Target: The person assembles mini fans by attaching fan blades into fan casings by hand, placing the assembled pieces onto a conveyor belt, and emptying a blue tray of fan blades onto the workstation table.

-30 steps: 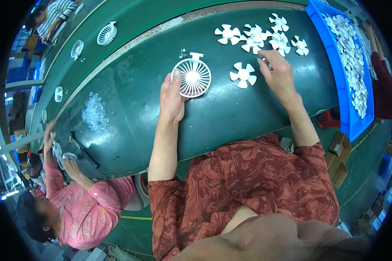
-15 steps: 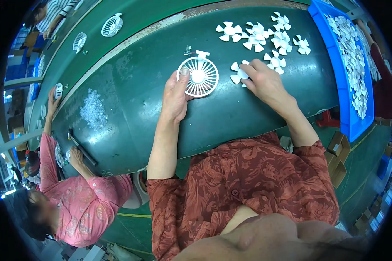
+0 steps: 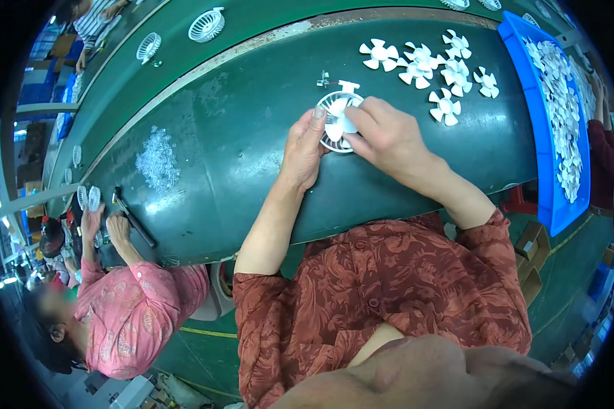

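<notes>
Green worktop (image 3: 245,177), left fingers (image 3: 314,124) closed on white fan cage (image 3: 331,101), right fingers (image 3: 366,120) pinching white impeller (image 3: 335,127) over it

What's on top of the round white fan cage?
A white fan impeller held by the right hand's fingers. They and the impeller hide the middle of the fan cage.

Hands (image 3: 393,138) hold fan blade (image 3: 335,129) (partly hidden) over white grille (image 3: 334,145).

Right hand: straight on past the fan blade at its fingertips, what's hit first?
Probably the left hand gripping the round white grille; depth is unclear, so the grille could come first.
</notes>
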A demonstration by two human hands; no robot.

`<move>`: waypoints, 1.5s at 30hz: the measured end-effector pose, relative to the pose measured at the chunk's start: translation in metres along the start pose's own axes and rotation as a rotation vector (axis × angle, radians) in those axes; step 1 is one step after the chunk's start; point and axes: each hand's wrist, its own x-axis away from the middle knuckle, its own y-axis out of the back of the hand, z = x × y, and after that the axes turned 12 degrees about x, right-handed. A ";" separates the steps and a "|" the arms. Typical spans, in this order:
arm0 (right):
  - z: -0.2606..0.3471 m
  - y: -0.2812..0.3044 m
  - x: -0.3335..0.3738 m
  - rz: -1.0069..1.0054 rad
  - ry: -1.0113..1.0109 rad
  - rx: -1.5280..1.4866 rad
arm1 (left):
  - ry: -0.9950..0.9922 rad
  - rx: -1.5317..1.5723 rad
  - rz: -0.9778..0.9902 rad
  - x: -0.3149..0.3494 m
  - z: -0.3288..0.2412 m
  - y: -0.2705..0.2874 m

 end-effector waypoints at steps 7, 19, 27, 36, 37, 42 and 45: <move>0.004 -0.009 -0.010 0.035 0.027 0.023 | -0.066 0.060 -0.035 0.001 0.002 0.000; 0.006 -0.017 -0.010 -0.055 0.043 0.015 | -0.235 -0.128 -0.017 0.000 0.005 0.002; 0.006 -0.021 -0.011 -0.041 0.042 0.028 | -0.275 -0.286 -0.021 -0.002 0.007 0.003; 0.007 -0.009 -0.010 0.048 0.068 0.079 | -0.289 -0.456 -0.027 0.000 0.009 0.004; 0.007 -0.008 -0.009 0.047 0.068 0.079 | -0.303 -0.504 -0.027 0.000 0.008 0.004; 0.007 -0.010 -0.008 0.056 0.076 0.101 | -0.448 -0.946 -0.096 0.005 0.005 -0.005; 0.008 -0.015 -0.008 0.019 0.051 0.039 | -0.397 -0.850 -0.108 0.004 0.005 -0.004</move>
